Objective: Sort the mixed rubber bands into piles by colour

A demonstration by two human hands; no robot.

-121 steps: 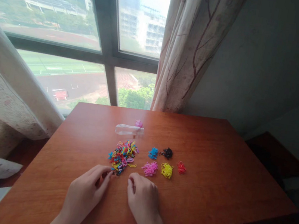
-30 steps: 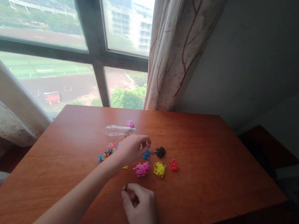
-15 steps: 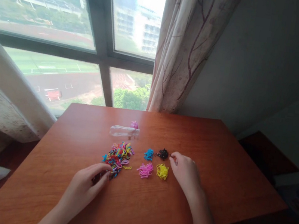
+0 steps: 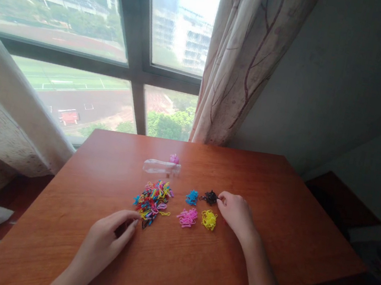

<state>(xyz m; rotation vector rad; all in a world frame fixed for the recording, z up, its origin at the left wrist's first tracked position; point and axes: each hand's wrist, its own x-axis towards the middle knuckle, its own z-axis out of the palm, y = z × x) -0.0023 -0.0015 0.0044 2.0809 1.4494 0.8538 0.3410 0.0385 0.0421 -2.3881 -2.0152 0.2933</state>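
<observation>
Where the mixed heap of small coloured loops [image 4: 154, 202] thins out toward me on the tabletop [image 4: 277, 185], my left hand [image 4: 109, 233] is at its near edge, thumb and forefinger brought close at the tips; I cannot tell whether a loop sits between them. My right hand [image 4: 237, 213] is at the right edge of the black pile [image 4: 210, 196], fingertips drawn in and touching it or nearly so, and I can't make out whether they pinch a piece. Left of the black pile lies the blue pile [image 4: 192, 197], with the pink pile [image 4: 187, 217] and the yellow pile [image 4: 209, 219] nearer me.

I judge each loop to weigh almost nothing, so a light pinch should be plenty. They look thin and smooth, so one may skid from under a fingertip; whether they are springy or stiff I cannot tell by sight. I doubt a pinch would break them, but they could hook one another where they overlap. A loop at the fringe, like the stray yellow loop [image 4: 164, 213] at the heap's right edge, offers the cleanest hold, by one end.
</observation>
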